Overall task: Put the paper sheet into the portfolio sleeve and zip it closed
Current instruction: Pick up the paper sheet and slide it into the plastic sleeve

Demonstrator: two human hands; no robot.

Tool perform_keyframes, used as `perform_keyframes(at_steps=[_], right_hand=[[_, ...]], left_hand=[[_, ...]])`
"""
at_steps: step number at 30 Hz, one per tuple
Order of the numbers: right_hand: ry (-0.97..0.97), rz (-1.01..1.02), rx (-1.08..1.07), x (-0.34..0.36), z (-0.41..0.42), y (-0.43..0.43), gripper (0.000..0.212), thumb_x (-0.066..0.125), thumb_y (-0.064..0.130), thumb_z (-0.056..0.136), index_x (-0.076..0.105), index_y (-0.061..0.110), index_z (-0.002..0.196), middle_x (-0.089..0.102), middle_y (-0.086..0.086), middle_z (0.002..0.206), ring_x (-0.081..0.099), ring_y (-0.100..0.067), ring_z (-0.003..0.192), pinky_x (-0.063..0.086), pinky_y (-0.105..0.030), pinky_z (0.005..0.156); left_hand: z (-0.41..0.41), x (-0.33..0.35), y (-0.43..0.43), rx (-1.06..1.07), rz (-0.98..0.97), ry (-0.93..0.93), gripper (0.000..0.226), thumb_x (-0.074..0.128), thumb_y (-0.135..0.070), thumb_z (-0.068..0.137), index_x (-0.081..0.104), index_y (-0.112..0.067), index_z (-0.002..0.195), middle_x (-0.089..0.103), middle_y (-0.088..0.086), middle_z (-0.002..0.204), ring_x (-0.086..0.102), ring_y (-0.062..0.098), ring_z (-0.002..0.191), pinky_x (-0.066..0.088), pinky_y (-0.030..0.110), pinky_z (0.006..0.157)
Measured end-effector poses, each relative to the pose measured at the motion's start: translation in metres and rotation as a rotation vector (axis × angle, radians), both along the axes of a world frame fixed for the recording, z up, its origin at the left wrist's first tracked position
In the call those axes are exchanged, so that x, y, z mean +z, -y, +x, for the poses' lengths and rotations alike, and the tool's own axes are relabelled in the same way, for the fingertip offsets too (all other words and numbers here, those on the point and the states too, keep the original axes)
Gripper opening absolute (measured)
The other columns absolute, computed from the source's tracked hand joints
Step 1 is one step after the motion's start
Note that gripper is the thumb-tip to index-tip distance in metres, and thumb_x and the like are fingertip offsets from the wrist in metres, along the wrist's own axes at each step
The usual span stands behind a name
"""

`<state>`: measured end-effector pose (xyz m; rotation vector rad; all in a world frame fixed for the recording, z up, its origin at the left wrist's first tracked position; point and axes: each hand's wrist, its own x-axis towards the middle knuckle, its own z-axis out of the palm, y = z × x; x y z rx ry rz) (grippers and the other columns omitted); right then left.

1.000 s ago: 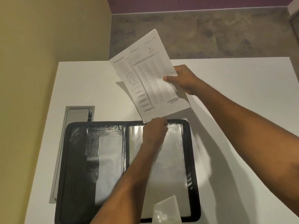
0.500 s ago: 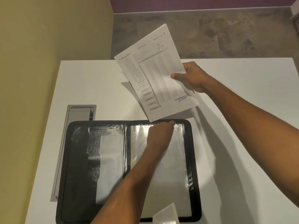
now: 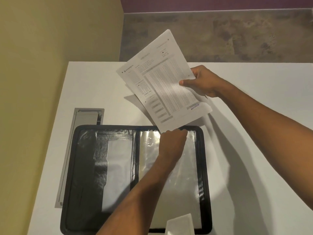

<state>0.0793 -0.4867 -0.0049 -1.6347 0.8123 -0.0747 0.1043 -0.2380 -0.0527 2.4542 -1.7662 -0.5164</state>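
Right hand [image 3: 202, 82] gripping tilted paper sheet [image 3: 162, 82] above open portfolio [image 3: 81, 167].

head view (only one), looking steeply down, table [image 3: 254, 116] near.

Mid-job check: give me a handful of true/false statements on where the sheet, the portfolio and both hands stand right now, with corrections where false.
1. The right hand holds the paper sheet in the air above the table. True.
2. The sheet is already fully inside the clear sleeve. False: it is still outside, its lower edge near the sleeve's top edge.
3. The portfolio lies open on the table. True.
4. The left hand rests on the table beside the portfolio. False: it is at the top edge of the right-hand sleeve, fingers curled there.
5. The portfolio is zipped closed. False: it is spread open, both inner panels showing.
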Motion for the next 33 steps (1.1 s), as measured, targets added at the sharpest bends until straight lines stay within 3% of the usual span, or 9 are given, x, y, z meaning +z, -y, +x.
perform_keyframes(at_steps=[3,6,8,13,16,19,22,28,33], right_hand=[[-0.038,-0.029,0.020,-0.004,0.004,-0.002,0.034,0.076,0.017,0.093,0.075,0.017,0.127,0.075,0.009,0.124,0.076,-0.005,0.099,0.061,-0.020,0.082],[-0.059,-0.004,0.032,-0.009,0.006,-0.004,0.032,0.076,0.017,0.094,0.075,0.016,0.126,0.076,0.008,0.123,0.076,-0.008,0.099,0.061,-0.022,0.082],[-0.068,-0.006,0.050,-0.013,0.008,-0.006,0.031,0.075,0.015,0.094,0.075,0.013,0.125,0.077,0.004,0.120,0.077,-0.008,0.096,0.060,-0.019,0.076],[-0.089,0.001,0.045,-0.018,0.009,-0.007,0.029,0.075,0.015,0.094,0.076,0.012,0.123,0.077,0.005,0.117,0.078,-0.005,0.090,0.058,-0.015,0.067],[-0.083,0.049,0.025,-0.025,0.008,-0.010,0.025,0.075,0.013,0.094,0.078,0.012,0.119,0.079,0.003,0.112,0.079,-0.012,0.091,0.059,-0.019,0.066],[-0.060,0.100,-0.009,-0.029,0.007,-0.010,0.026,0.075,0.011,0.093,0.077,0.011,0.119,0.080,0.002,0.112,0.079,-0.017,0.095,0.063,-0.027,0.073],[-0.021,0.106,-0.063,-0.030,0.003,-0.005,0.028,0.075,0.011,0.093,0.076,0.013,0.122,0.080,0.003,0.113,0.078,-0.016,0.098,0.064,-0.027,0.079],[0.097,0.151,-0.204,-0.022,-0.012,0.015,0.041,0.074,0.006,0.093,0.068,0.005,0.133,0.075,0.003,0.123,0.074,-0.015,0.113,0.060,-0.024,0.090],[0.086,0.157,-0.226,-0.019,-0.022,0.016,0.041,0.074,0.009,0.094,0.068,0.010,0.134,0.072,0.001,0.132,0.071,-0.019,0.119,0.055,-0.037,0.105]], left_hand=[[0.000,-0.001,-0.001,0.016,-0.014,-0.012,0.022,0.068,-0.008,0.094,0.060,-0.017,0.076,0.063,0.003,0.066,0.067,0.026,0.058,0.037,0.029,0.054],[0.003,-0.003,-0.001,0.012,-0.051,-0.003,0.012,0.069,-0.014,0.097,0.071,-0.019,0.086,0.070,0.001,0.071,0.067,0.022,0.058,0.037,0.027,0.056],[0.003,-0.005,-0.001,0.005,-0.051,-0.003,0.011,0.068,-0.015,0.098,0.074,-0.020,0.090,0.071,0.000,0.073,0.067,0.022,0.060,0.038,0.027,0.057],[0.001,-0.006,-0.002,-0.001,-0.056,-0.023,0.018,0.078,-0.010,0.088,0.068,-0.016,0.075,0.063,0.001,0.060,0.062,0.021,0.048,0.033,0.024,0.051],[0.000,-0.010,-0.002,-0.004,-0.053,-0.025,0.011,0.081,-0.013,0.088,0.073,-0.016,0.080,0.068,0.001,0.063,0.065,0.020,0.050,0.044,0.025,0.051],[0.000,-0.014,-0.003,-0.004,-0.117,-0.013,0.005,0.083,-0.021,0.089,0.079,-0.018,0.091,0.075,0.000,0.070,0.071,0.020,0.055,0.053,0.025,0.057],[0.007,-0.020,-0.003,0.049,-0.148,-0.068,0.017,0.072,-0.034,0.097,0.075,-0.018,0.100,0.078,0.002,0.085,0.075,0.027,0.072,0.052,0.031,0.065],[0.040,-0.029,-0.005,0.051,-0.023,-0.169,0.034,0.069,-0.046,0.090,0.044,-0.025,0.080,0.063,-0.006,0.082,0.064,0.024,0.082,0.033,0.033,0.063],[0.066,-0.032,-0.003,0.091,0.058,-0.182,0.016,0.066,-0.039,0.083,0.067,-0.027,0.094,0.071,-0.008,0.091,0.067,0.021,0.086,0.040,0.031,0.069]])
